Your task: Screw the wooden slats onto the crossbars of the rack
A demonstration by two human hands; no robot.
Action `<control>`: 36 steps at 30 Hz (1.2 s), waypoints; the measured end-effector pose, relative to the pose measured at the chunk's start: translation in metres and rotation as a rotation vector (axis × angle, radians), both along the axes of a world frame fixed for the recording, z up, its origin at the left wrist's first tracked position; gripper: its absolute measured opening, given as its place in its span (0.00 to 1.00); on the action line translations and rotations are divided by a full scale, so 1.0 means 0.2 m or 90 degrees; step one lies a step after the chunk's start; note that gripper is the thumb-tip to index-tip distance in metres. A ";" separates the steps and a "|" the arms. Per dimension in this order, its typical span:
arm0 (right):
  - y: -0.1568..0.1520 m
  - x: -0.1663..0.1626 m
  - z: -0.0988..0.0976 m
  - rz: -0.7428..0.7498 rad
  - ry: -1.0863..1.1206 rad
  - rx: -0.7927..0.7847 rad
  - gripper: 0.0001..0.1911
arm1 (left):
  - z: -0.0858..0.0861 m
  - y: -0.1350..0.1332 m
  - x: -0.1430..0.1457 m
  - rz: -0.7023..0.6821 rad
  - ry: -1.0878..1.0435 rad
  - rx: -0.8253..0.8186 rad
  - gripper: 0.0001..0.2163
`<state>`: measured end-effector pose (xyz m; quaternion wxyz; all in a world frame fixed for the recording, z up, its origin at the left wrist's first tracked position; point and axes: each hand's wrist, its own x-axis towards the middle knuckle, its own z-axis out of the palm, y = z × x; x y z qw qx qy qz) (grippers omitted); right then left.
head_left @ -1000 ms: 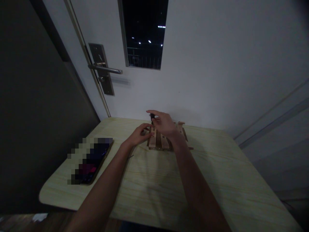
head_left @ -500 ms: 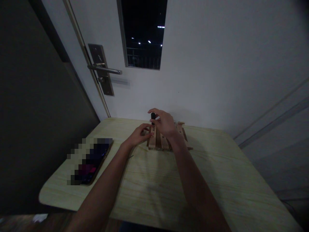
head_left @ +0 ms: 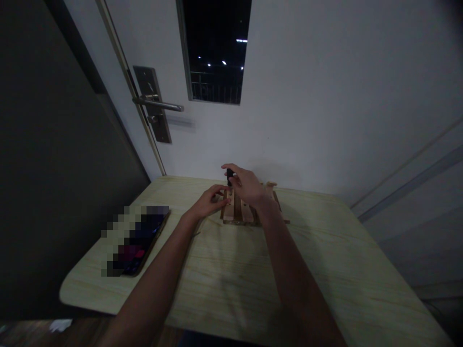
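Note:
A small slatted wooden frame (head_left: pixel 228 212) lies near the back of the table, with dark holes or screw heads along its pale slats. Upright over its left slat stands a screwdriver (head_left: pixel 229 176) with a black handle; its tip is hidden. The thumb and fingers of my right hand (head_left: pixel 248 185) are closed round that handle from the right. At the frame's left end, my left hand (head_left: pixel 210 201) grips the edge, one digit lying on the left slat and the others near the screwdriver's foot. My right hand and wrist cover part of the frame.
A phone (head_left: pixel 144 241), partly pixelated, lies on the table (head_left: pixel 217 279) left of my left forearm. Beside that forearm is a small thin dark piece (head_left: pixel 196 234). Behind the table stands a white door (head_left: pixel 296 96) with a metal handle (head_left: pixel 159 103) and a dark window (head_left: pixel 217 53).
The fingers of my right hand have shifted slightly round the black handle, with the thumb now nearer its middle. My left hand and the wooden frame stay in place.

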<state>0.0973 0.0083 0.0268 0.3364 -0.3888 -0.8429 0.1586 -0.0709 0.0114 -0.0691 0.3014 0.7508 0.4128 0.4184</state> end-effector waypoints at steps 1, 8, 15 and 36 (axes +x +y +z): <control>-0.01 0.00 0.01 -0.002 -0.002 -0.003 0.21 | 0.00 0.00 0.00 0.002 0.005 -0.001 0.17; -0.03 0.00 0.02 -0.006 0.014 0.001 0.22 | -0.01 0.00 0.00 -0.006 0.001 0.002 0.18; 0.02 0.01 -0.02 -0.006 0.060 -0.005 0.16 | -0.01 0.00 -0.01 0.001 0.015 0.001 0.17; 0.01 0.00 -0.01 -0.030 0.043 -0.024 0.18 | 0.00 -0.01 0.00 -0.008 -0.020 -0.040 0.19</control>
